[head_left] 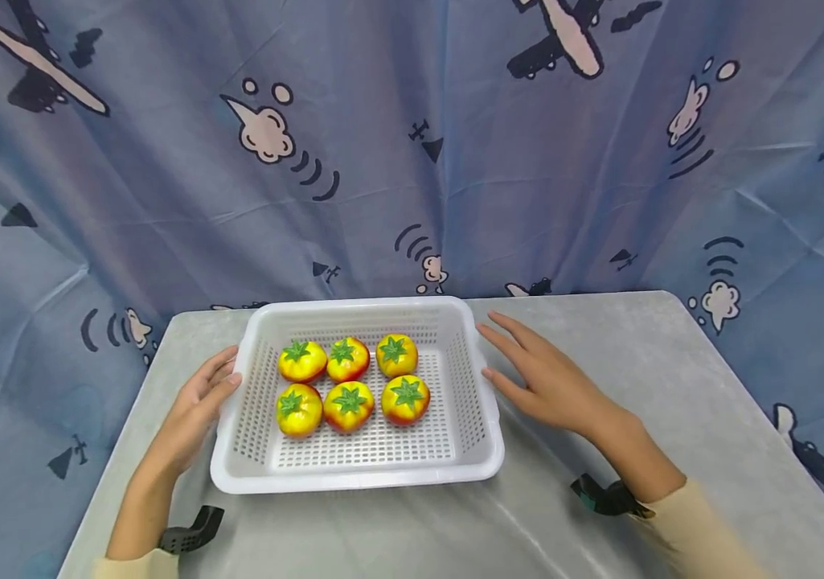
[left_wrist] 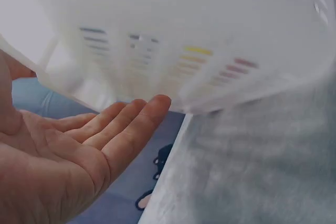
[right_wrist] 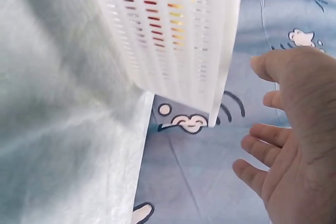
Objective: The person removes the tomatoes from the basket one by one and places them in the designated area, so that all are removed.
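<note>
A white plastic basket (head_left: 361, 481) with slotted walls rests on the grey table. Inside it lie several glossy yellow-and-red tomato-like fruits (head_left: 350, 406) with green star-shaped tops, in two rows. My left hand (head_left: 190, 414) is at the basket's left rim, its thumb by the rim. In the left wrist view, the fingers (left_wrist: 128, 129) of that hand stretch out straight beneath the rim, close to the outer wall. On the right side, my right hand (head_left: 552, 382) has its fingers spread beside the rim. The right wrist view shows a gap between this hand (right_wrist: 294, 150) and the basket (right_wrist: 173, 72).
The grey table (head_left: 600, 346) extends around the basket, with its back edge just behind it. A blue curtain (head_left: 383, 161) printed with planes and clouds hangs behind and at the sides. Each wrist wears a dark band (head_left: 607, 494).
</note>
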Action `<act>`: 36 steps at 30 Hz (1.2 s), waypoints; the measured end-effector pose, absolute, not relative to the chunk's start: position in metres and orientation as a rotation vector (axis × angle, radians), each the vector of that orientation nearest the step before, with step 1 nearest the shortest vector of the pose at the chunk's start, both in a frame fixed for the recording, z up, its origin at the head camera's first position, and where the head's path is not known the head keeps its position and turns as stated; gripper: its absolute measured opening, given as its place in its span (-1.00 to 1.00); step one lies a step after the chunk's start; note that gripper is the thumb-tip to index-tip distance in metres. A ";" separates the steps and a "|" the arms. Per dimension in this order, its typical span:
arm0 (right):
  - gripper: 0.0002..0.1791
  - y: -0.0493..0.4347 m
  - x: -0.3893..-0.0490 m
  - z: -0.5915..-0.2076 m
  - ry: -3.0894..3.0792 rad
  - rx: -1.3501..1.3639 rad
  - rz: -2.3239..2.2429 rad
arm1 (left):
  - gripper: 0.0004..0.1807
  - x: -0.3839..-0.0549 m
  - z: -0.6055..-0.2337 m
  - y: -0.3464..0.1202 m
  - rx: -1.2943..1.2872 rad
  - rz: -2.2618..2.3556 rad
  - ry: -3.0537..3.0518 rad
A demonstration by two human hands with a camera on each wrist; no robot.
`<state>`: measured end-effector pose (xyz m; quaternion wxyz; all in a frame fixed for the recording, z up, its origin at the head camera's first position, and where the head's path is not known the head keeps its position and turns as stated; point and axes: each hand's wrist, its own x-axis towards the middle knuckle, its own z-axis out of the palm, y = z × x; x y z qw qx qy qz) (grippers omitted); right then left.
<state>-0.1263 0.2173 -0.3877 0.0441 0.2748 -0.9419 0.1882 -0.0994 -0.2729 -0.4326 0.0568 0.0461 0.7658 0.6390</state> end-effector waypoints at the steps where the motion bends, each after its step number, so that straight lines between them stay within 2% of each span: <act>1: -0.23 0.215 -0.127 -0.386 -2.887 0.851 0.570 | -0.26 -0.100 -0.433 -0.273 0.132 1.955 2.294; 20: -0.20 0.178 -0.137 -0.353 -3.043 1.129 0.370 | -0.23 -0.105 -0.444 -0.272 0.058 1.857 2.173; 36: -0.34 0.131 -0.146 -0.344 -3.198 1.367 0.422 | -0.23 -0.106 -0.446 -0.276 0.063 1.867 2.124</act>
